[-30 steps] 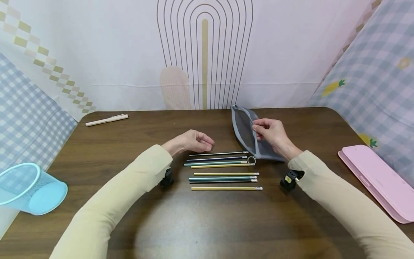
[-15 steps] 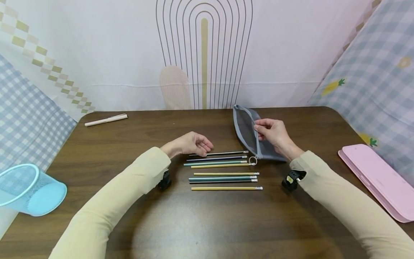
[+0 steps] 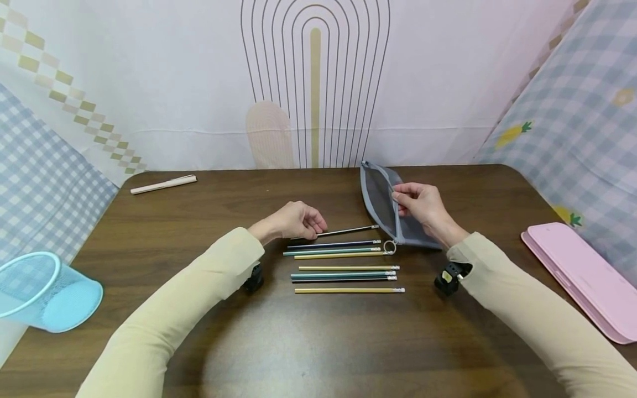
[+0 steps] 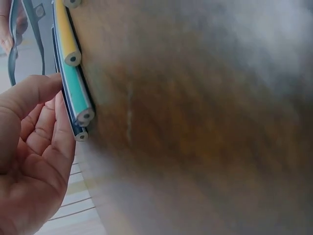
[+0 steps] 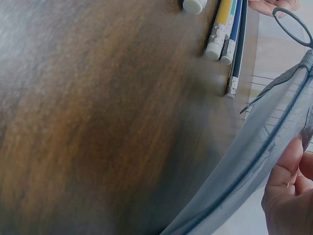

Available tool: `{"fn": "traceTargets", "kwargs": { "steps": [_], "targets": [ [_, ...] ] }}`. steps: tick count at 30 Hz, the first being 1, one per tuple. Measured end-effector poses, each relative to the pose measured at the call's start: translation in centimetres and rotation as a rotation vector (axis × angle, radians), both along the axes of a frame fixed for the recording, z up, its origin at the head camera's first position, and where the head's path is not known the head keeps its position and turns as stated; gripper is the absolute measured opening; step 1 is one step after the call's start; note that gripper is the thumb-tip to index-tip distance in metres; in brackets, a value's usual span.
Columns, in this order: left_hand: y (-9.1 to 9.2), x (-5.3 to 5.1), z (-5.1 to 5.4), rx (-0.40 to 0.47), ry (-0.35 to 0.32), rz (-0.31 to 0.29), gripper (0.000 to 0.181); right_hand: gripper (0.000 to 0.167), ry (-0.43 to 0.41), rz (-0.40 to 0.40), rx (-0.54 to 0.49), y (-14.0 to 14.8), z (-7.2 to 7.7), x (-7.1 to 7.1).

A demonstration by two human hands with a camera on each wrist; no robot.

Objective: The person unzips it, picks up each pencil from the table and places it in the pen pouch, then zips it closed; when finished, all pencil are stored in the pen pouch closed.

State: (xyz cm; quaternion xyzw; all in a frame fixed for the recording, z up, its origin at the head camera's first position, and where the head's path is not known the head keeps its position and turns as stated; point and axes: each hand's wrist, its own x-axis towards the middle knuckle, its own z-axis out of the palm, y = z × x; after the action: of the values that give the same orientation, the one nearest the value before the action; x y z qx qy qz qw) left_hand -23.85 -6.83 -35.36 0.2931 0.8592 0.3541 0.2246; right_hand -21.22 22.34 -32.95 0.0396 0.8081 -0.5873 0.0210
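Clock taken from the left hand, head view: the left hand [image 3: 293, 220] pinches a slim dark wooden pencil [image 3: 347, 231], its eraser end just beside an open-mouthed grey fabric zip pouch [image 3: 415, 232]. The right hand [image 3: 422, 205], at three o'clock, pinches the pouch's mouth. Seven other wooden pencils [image 3: 343, 290] lie around four to five. Dark wood counter [image 3: 318, 342] spreads below them at six; its far edge runs past twelve, met by the pouch's tip. Near nine, the cream pen [image 3: 164, 184] and light-blue mesh cup [image 3: 79, 304]; past three, the pink flat case [image 3: 582, 276]. White arch-printed cloth [image 3: 199, 83] hangs beyond.
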Motion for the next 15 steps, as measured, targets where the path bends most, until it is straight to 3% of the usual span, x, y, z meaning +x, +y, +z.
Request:
{"fn": "traceTargets", "kwargs": {
  "steps": [4,7,11,15],
  "targets": [
    [-0.1,-0.1,0.2,-0.062,0.060,-0.011,0.021,0.032,0.008,0.000,-0.002,0.0,0.1,0.0],
    [-0.4,-0.2,0.4,-0.094,0.064,-0.028,0.021,0.033,0.010,0.001,-0.007,0.1,0.1,0.1],
    [-1.0,-0.3,0.8,-0.083,-0.009,-0.026,0.019,0.033,0.008,-0.001,-0.014,0.0,0.2,0.2],
    [-1.3,-0.6,1.3,-0.006,-0.101,0.024,0.020,0.033,0.013,-0.002,-0.009,0.0,0.3,0.2]
  ]
}}
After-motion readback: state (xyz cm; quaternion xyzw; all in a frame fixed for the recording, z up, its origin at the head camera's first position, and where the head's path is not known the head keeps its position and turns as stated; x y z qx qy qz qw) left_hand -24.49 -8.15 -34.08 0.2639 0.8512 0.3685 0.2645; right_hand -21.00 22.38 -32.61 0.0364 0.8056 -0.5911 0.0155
